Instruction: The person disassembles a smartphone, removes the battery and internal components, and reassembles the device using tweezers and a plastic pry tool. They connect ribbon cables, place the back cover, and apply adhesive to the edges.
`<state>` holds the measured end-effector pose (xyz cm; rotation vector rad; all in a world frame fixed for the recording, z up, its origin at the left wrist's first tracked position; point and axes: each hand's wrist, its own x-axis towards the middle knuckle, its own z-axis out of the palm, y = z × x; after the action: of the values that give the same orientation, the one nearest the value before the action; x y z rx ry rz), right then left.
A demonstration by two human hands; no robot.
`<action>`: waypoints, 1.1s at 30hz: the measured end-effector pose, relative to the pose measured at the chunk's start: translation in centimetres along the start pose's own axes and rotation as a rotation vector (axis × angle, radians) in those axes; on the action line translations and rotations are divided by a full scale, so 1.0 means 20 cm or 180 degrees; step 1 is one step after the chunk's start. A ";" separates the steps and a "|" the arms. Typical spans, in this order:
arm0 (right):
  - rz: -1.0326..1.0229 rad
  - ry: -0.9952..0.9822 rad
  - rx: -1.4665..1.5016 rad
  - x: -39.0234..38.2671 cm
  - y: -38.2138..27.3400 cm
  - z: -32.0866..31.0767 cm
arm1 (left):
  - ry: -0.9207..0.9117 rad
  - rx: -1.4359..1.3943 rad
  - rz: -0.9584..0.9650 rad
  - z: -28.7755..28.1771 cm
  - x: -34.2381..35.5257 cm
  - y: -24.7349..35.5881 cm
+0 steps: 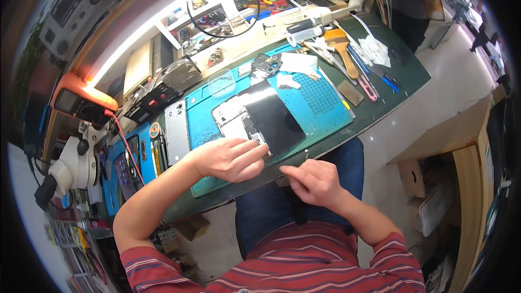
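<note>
An opened smartphone body (227, 114) with bare inner parts lies on the blue-green work mat (209, 130). Against its right side rests a black display panel (275, 122), partly over the phone. My left hand (234, 160) is closed at the phone's lower end, its fingers curled and pressed together and covering that corner. Over the bench's front edge, just right of it, my right hand (315, 182) is closed in a pinch, apart from the phone. Whatever either hand may hold is too small or hidden to make out.
A grey phone back cover (176, 130) lies left of the phone. Behind are a clear plastic tray (222, 83) and dark scrap parts (266, 66). A wooden-handled brush (342, 49) and pink-handled tool (369, 88) lie right. An orange multimeter (81, 100) stands left.
</note>
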<state>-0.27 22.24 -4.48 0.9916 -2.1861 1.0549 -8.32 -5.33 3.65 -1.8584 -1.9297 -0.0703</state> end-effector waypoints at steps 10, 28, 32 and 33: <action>-0.0137 -0.1102 -0.0913 0.42 0.11 -0.17 | 0.0516 -0.0134 -0.1050 -0.03 -0.13 0.12; -0.2402 -0.1870 -0.1404 0.67 0.34 -0.21 | 0.1473 0.0003 -0.3041 -0.02 -0.28 0.40; -0.2910 -0.1815 -0.1572 0.70 0.29 -0.21 | 0.1525 0.0057 -0.3029 -0.01 -0.29 0.41; -0.2906 -0.1827 -0.1435 0.71 0.30 -0.21 | 0.1559 0.0056 -0.3027 -0.01 -0.29 0.41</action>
<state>-13.04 22.72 5.21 1.9221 -1.8241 -0.1555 -0.50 -10.13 -0.51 -0.6599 -2.2118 -0.7169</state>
